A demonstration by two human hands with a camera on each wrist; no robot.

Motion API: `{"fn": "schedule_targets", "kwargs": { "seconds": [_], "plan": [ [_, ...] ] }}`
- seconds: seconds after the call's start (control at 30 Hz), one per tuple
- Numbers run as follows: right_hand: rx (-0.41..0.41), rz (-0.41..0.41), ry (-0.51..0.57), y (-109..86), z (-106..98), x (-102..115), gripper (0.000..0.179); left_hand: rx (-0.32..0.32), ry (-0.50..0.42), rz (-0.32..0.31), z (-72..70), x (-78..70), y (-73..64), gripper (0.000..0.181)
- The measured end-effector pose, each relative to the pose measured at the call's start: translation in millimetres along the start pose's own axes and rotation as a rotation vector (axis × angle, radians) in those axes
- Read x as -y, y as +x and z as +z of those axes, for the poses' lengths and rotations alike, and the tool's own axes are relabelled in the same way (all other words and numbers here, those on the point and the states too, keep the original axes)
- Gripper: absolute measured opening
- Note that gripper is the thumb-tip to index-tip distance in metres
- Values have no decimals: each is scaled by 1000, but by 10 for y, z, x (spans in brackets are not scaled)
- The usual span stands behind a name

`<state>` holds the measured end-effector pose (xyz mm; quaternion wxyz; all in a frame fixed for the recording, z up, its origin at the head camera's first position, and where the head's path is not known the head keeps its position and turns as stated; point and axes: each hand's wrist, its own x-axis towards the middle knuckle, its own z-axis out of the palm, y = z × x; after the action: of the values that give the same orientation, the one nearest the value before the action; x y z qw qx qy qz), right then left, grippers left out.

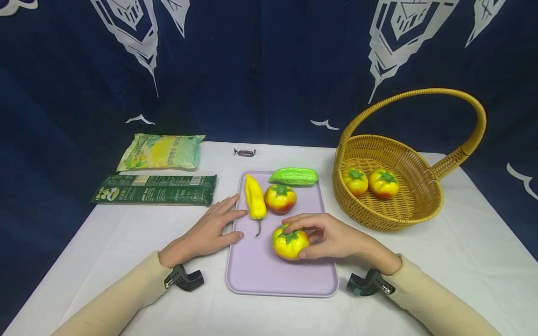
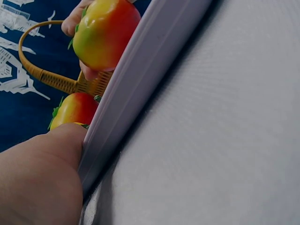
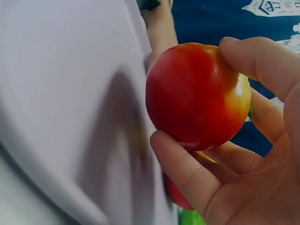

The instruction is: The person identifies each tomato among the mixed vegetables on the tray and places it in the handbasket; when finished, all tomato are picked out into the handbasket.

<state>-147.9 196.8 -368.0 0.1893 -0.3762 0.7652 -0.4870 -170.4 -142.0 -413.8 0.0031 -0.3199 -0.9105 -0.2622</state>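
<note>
My right hand (image 1: 332, 235) grips a yellow-and-red tomato (image 1: 290, 243) with a green leafy top, over the front half of the lilac tray (image 1: 277, 282). In the right wrist view, thumb and fingers go round the tomato's red underside (image 3: 194, 98), and its shadow falls on the tray. My left hand (image 1: 212, 228) lies with fingers spread at the tray's left edge, fingertips at the rim. Farther back on the tray are a second tomato (image 1: 280, 199), a yellow pepper (image 1: 255, 198) with its stem toward me, and a bumpy green cucumber-like vegetable (image 1: 294, 176).
Right of the tray stands a wicker basket (image 1: 391, 221) with a tall handle, two similar tomatoes (image 1: 383, 183) inside. At the back left lie a green-yellow packet (image 1: 164, 151) and a long dark green packet (image 1: 155, 190). A small wrapped candy (image 1: 245, 152) lies behind the tray.
</note>
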Motion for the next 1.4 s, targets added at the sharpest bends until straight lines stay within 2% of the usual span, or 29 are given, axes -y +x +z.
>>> {"fn": "schedule_targets", "kwargs": {
  "seconds": [0.2, 0.4, 0.53, 0.7, 0.9, 1.13, 1.27, 1.4],
  "plan": [
    [-65, -39, -101, -44, -168, 87, 45, -2, -4, -1, 4, -5, -11, 54],
    [-155, -93, -136, -156, -370, 178, 47, 1, 4, -10, -7, -12, -9, 54],
    [-201, -104, -136, -275, -490, 223, 48, 3, 6, -11, -7, -7, -5, 54],
    [-249, -156, -119, -435, -649, 232, 52, 2, 6, -7, -9, 0, -3, 54],
    [-358, -222, -76, -646, -837, 181, 58, 6, 1, -7, -9, -2, 0, 55],
    [-510, -166, -102, -895, -997, 120, 59, 7, 8, -10, -1, 3, -2, 55],
    [-540, -156, -91, -1019, -1068, 51, 59, 11, 8, -16, -1, 8, -3, 55],
    [-567, -91, -143, -1115, -1130, -18, 59, 10, 7, -18, 0, 13, -2, 55]
  ]
}}
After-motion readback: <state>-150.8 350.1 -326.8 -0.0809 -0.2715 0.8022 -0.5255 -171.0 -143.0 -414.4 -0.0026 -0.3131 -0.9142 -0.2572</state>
